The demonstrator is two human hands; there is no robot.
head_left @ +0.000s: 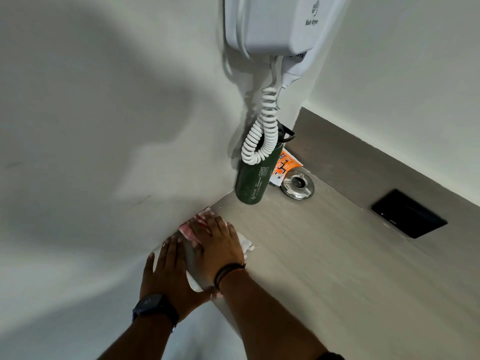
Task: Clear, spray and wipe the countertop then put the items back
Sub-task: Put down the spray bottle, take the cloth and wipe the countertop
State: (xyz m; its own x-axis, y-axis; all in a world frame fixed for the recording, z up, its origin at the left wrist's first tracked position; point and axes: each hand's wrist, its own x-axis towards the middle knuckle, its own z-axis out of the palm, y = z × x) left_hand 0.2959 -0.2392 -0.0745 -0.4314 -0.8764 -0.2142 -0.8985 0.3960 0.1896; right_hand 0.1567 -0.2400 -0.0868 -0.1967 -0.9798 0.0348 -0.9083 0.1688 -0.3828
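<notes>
Our right hand presses the cloth on the desk, fingers spread; we judge it soft, light, easily bunched at the middle.

cloth mostly covered, hair dryer cropped at top

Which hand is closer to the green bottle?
Right. The right hand lies flat on the cloth just short of the green bottle; the left hand is farther back, at the edge of the countertop.
</notes>
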